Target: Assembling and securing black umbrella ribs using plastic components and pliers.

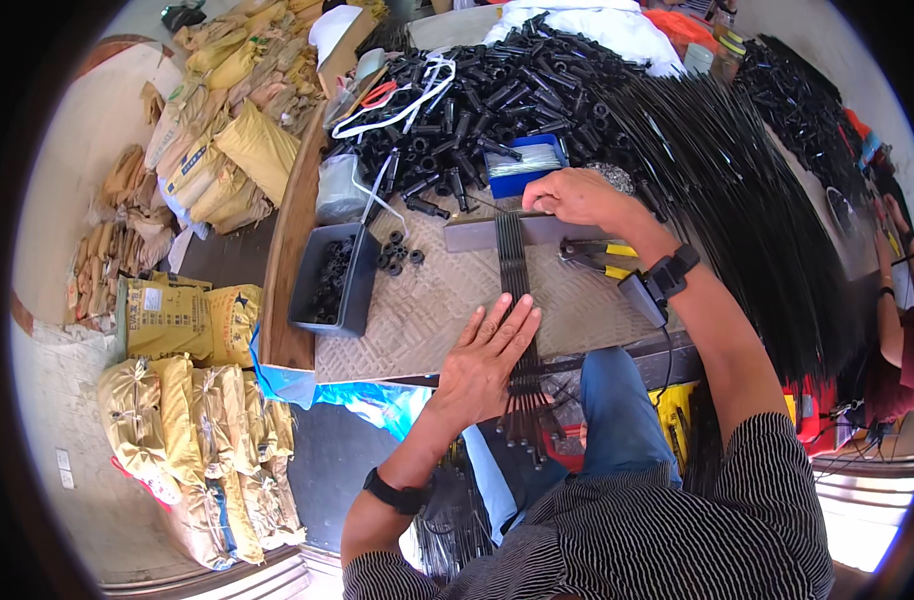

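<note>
Thin black rods [514, 262] lie side by side on the patterned mat [417, 310], under my flat, spread-fingered left hand [487, 360]. Beyond the mat's far edge, my right hand [577, 197] curls over their tips at the grey metal bar [477, 233]. I judge this batch aligned, with the big black rod heap [737, 190] right of the mat left.

Bare mat [427, 310] between tray [332, 285] and rods [514, 270]

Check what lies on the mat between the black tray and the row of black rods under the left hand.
In the head view, a small cluster of black rings lies near the black tray; otherwise bare mat up to the rods under the left hand.
</note>
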Available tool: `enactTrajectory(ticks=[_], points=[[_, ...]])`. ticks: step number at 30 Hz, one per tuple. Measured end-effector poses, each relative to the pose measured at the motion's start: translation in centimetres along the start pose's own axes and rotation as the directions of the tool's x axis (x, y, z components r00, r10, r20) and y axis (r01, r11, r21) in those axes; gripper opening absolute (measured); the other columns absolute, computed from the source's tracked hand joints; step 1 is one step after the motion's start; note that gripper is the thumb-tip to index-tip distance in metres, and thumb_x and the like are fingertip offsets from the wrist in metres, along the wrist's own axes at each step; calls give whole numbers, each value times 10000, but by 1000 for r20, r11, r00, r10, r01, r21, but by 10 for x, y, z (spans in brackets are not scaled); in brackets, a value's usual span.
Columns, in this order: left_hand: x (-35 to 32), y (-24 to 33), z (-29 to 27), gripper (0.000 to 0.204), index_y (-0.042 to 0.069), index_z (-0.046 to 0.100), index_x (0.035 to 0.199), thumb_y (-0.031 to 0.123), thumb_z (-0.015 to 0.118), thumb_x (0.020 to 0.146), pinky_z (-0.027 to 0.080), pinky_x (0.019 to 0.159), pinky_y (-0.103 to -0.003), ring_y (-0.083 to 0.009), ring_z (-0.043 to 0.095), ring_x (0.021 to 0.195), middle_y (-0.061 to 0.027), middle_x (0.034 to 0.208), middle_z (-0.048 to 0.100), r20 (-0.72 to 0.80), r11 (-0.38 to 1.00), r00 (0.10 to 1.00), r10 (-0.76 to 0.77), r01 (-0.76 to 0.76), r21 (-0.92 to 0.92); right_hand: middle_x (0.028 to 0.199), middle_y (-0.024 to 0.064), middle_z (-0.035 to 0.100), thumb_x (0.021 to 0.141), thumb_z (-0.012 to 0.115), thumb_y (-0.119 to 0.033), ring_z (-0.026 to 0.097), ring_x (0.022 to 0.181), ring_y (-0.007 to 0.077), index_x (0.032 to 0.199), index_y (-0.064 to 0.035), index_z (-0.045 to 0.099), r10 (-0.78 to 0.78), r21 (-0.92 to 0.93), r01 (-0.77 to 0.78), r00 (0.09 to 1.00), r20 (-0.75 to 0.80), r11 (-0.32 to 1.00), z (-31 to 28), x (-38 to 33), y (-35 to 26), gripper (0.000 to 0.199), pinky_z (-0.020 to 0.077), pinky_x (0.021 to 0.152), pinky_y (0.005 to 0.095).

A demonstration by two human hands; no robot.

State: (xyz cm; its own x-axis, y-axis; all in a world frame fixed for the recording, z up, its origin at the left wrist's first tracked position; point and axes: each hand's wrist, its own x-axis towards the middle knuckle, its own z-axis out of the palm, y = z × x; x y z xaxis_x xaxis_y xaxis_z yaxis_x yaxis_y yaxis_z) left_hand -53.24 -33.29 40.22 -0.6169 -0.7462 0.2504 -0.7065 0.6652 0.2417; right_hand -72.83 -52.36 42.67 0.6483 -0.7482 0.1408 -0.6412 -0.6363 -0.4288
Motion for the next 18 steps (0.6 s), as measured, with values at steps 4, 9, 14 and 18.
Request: enactTrajectory(ticks=[4, 9, 14, 18], points=[[-3, -1, 0, 895, 78, 286, 1357, 380, 689, 617, 184, 1071, -405, -256, 228, 1318, -77, 1423, 257, 46, 999, 998, -41, 41, 21, 842, 57, 625, 786, 563, -109, 597, 783, 243, 877, -99, 585, 21, -13, -21, 1000, 17, 1000, 6, 5, -7, 93, 452, 674, 356], [-3, 0, 3, 947, 80, 271, 1364, 351, 709, 569, 192, 1071, -399, -261, 209, 1324, -80, 1432, 230, 52, 999, 998, -46, 45, 22, 817, 48, 604, 773, 581, -98, 596, 773, 240, 872, -84, 572, -80, 150, 92, 993, -85, 984, 9, -1, 3, 101, 452, 660, 369], [-6, -4, 4, 966, 66, 268, 1361, 382, 717, 566, 215, 1063, -397, -284, 218, 1317, -104, 1429, 225, 31, 999, 999, -26, 27, -27, 771, 68, 606, 757, 553, -143, 589, 798, 275, 797, -98, 577, 29, -191, -33, 999, -24, 981, -4, -6, -1, 65, 441, 663, 399], [-5, -4, 3, 964, 50, 270, 1355, 390, 716, 571, 235, 1055, -398, -297, 232, 1309, -114, 1421, 236, 23, 999, 1000, -18, 19, -39, 761, 71, 621, 771, 562, -132, 593, 735, 268, 788, -82, 603, -39, -158, 39, 999, 0, 987, -6, -3, -2, 67, 447, 627, 377]])
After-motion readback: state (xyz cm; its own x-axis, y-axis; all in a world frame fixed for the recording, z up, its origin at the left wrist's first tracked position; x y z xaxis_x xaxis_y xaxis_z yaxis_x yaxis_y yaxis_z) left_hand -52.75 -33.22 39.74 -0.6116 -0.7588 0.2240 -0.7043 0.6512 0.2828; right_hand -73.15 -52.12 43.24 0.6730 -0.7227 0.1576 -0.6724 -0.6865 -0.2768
